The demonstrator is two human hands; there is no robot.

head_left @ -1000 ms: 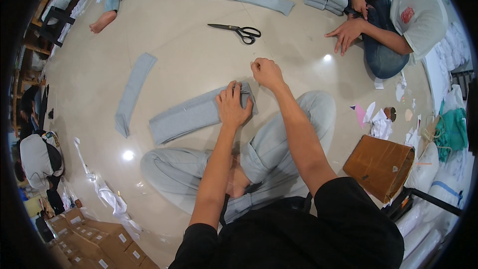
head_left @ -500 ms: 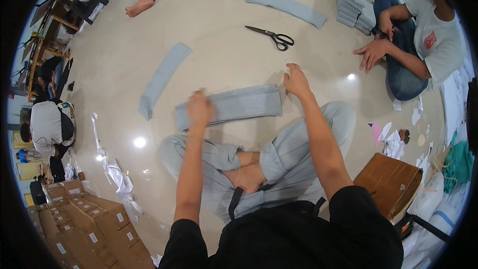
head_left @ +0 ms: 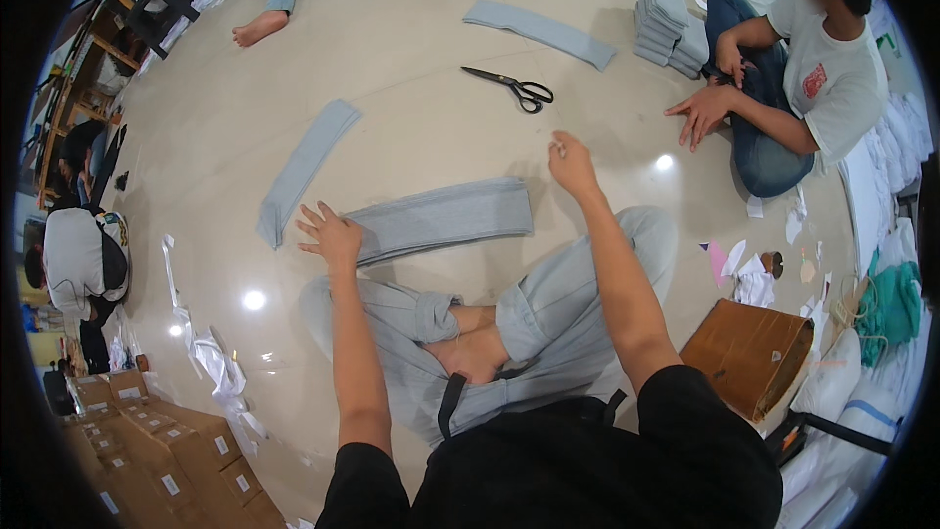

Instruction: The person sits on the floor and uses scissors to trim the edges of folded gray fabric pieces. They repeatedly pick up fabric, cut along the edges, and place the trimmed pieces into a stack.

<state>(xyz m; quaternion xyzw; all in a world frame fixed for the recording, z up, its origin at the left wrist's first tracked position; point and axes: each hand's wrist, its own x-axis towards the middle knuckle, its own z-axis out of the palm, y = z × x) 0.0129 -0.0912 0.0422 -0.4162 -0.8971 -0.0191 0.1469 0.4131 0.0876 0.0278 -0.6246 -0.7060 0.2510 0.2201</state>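
in the head view, the folded grey cloth [head_left: 446,217] is lying on the floor [head_left: 411,142]; the left hand [head_left: 337,237] is covering its left end, grip wide, while the right hand [head_left: 574,167] is hovering past its right end, grip narrow.

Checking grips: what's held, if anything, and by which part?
Left hand: nothing, open at the left end of the folded cloth; curled right hand: cannot tell.

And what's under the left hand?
The left hand overlaps one end of the nearest grey cloth, with pale floor showing around it. The bit right beneath the palm is covered, so I can't see it.
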